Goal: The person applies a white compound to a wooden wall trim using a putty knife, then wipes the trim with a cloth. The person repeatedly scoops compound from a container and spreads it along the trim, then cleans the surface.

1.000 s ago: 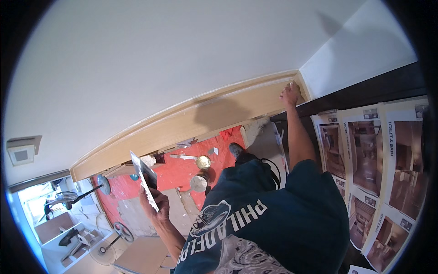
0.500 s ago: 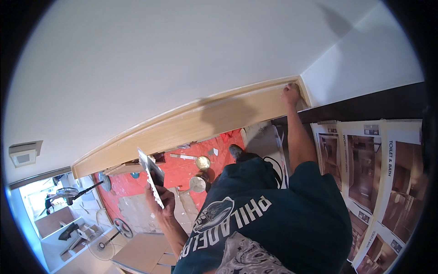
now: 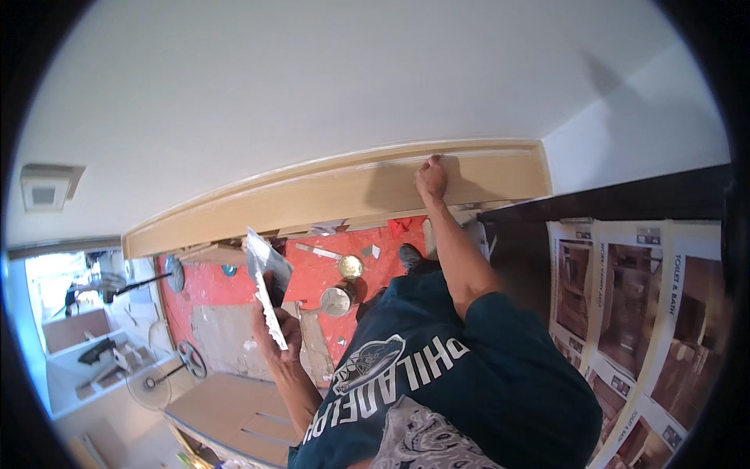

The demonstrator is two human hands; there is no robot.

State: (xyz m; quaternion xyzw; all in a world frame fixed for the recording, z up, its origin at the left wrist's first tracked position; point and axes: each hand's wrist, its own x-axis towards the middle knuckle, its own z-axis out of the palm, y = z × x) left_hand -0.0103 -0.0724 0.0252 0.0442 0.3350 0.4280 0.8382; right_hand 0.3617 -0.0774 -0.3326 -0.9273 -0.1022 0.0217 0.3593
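My left hand (image 3: 280, 332) is closed around a flat metal putty blade (image 3: 262, 266), tilted upright in front of my chest, with white paste along its near edge. My right arm reaches up to a long light-wood board (image 3: 297, 199) that runs under the white surface overhead. Against this board, near its upper ledge, my right hand (image 3: 431, 180) is closed with its fingers pressed together. What it holds, if anything, is too small or hidden to tell. Whitish streaks show along the ledge beside it.
Below, red sheeting (image 3: 223, 293) covers part of the floor. Two open cans stand on it, one yellowish inside (image 3: 351, 266) and one pale inside (image 3: 337, 301), near my shoe (image 3: 409, 256). Printed panels (image 3: 629, 281) line the right side. Fans (image 3: 191, 361) stand at left.
My right hand has moved left along the board, away from its right-hand corner. My left hand keeps the putty blade in about the same place. The view has shifted slightly.
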